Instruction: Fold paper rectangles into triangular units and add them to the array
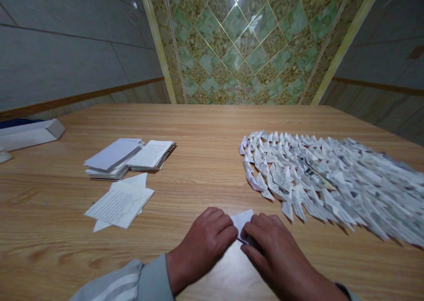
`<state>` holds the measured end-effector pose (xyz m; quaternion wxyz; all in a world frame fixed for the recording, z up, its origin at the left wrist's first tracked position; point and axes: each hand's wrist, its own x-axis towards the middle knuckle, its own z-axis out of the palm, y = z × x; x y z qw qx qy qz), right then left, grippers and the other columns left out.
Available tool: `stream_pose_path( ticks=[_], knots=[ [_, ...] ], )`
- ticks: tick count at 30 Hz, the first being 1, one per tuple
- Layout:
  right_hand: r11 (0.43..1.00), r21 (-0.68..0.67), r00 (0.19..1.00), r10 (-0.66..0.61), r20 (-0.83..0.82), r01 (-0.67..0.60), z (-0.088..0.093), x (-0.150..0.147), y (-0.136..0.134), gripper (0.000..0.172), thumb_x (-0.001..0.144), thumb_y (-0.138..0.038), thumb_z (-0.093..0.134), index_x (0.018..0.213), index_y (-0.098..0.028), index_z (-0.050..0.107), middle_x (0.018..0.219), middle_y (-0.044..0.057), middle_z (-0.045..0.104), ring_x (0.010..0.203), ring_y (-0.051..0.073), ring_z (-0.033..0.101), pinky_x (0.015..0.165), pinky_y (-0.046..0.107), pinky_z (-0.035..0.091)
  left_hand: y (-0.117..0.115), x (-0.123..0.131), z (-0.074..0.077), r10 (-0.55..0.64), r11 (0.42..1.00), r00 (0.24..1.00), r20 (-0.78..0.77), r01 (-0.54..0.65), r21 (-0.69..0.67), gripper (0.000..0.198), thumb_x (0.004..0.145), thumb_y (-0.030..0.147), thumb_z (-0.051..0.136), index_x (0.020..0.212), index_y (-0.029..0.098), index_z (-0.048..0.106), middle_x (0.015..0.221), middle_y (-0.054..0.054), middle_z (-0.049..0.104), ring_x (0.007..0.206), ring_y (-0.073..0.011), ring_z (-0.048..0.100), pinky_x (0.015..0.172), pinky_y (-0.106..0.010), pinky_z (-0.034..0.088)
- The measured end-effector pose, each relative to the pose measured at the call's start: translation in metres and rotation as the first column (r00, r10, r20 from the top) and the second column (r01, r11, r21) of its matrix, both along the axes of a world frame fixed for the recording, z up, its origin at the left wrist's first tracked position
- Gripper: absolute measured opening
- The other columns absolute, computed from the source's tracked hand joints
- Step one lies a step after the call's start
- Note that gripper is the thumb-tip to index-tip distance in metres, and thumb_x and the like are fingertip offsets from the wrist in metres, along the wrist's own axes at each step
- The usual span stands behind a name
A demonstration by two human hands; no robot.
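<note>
Close to the table's front, a small folded piece of white paper [242, 221] is held between my two hands. My left hand [209, 239] curls its fingers and thumb on the paper's left edge. From the right, my right hand [273, 248] grips the other side, thumb below and fingers above. Part of the paper is hidden behind the fingers. To the right spreads a large group of folded paper boats [318, 173], set in tight rows. On the left lie a few loose printed sheets [122, 201].
Behind the loose sheets are a stack of plain paper [114, 154] and a smaller stack of printed paper [152, 154]. A white open box [31, 135] stands at the far left of the wooden table [205, 120]. A tiled wall [236, 45] rises beyond.
</note>
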<state>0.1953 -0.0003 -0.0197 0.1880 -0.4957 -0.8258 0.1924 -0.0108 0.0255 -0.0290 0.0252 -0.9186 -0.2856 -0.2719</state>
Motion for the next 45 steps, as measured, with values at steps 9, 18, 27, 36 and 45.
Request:
stream_pose_path(
  ticks=[9, 18, 27, 36, 45],
  knots=[
    [0.952, 0.291, 0.986, 0.131, -0.104, -0.096, 0.004, -0.004, 0.0, 0.015, 0.092, -0.01, 0.058, 0.081, -0.019, 0.055, 0.079, 0.003, 0.058, 0.076, 0.02, 0.046, 0.069, 0.033, 0.028, 0.0, -0.004, 0.011, -0.019, 0.999, 0.995, 0.098, 0.015, 0.039, 0.033, 0.107, 0.026, 0.045, 0.087, 0.019, 0.069, 0.071, -0.001, 0.067, 0.067, -0.0173, 0.053, 0.063, -0.033, 0.034],
    [0.931, 0.36, 0.992, 0.099, -0.073, -0.066, 0.011, 0.0, 0.003, 0.018, 0.094, -0.011, 0.054, 0.078, -0.019, 0.054, 0.075, 0.003, 0.055, 0.073, 0.02, 0.044, 0.068, 0.034, 0.027, 0.009, -0.016, 0.018, 0.038, 0.999, 0.994, 0.098, -0.04, 0.019, 0.03, 0.107, 0.028, 0.045, 0.095, 0.018, 0.071, 0.078, -0.004, 0.075, 0.076, -0.0204, 0.062, 0.07, -0.035, 0.043],
    [0.894, 0.446, 0.999, 0.046, 0.016, -0.049, 0.005, -0.01, 0.001, 0.018, 0.09, -0.011, 0.056, 0.075, -0.019, 0.055, 0.073, 0.002, 0.056, 0.074, 0.02, 0.044, 0.074, 0.036, 0.03, -0.004, -0.003, 0.014, -0.05, 0.998, 0.992, 0.118, 0.047, 0.031, 0.026, 0.106, 0.02, 0.046, 0.097, 0.014, 0.069, 0.082, -0.006, 0.072, 0.07, -0.0187, 0.059, 0.062, -0.032, 0.043],
    [0.959, 0.18, 0.973, 0.198, 0.12, -0.217, 0.018, 0.008, 0.015, 0.013, 0.088, -0.007, 0.065, 0.086, -0.019, 0.061, 0.086, 0.002, 0.064, 0.087, 0.02, 0.05, 0.082, 0.035, 0.036, 0.001, -0.007, 0.001, -0.023, 0.998, 0.991, 0.135, 0.031, -0.057, 0.034, 0.107, 0.02, 0.042, 0.085, 0.015, 0.068, 0.081, -0.005, 0.069, 0.07, -0.0159, 0.061, 0.062, -0.026, 0.047],
    [0.967, 0.04, 0.968, 0.251, -0.01, -0.25, 0.022, 0.027, 0.026, 0.01, 0.092, -0.014, 0.071, 0.098, -0.022, 0.073, 0.092, 0.002, 0.073, 0.092, 0.019, 0.061, 0.087, 0.034, 0.041, -0.003, -0.011, 0.013, -0.128, 0.99, 0.988, -0.081, 0.122, -0.075, 0.035, 0.108, 0.025, 0.036, 0.102, 0.018, 0.07, 0.095, -0.009, 0.074, 0.084, -0.0226, 0.069, 0.072, -0.035, 0.058]
  ],
)
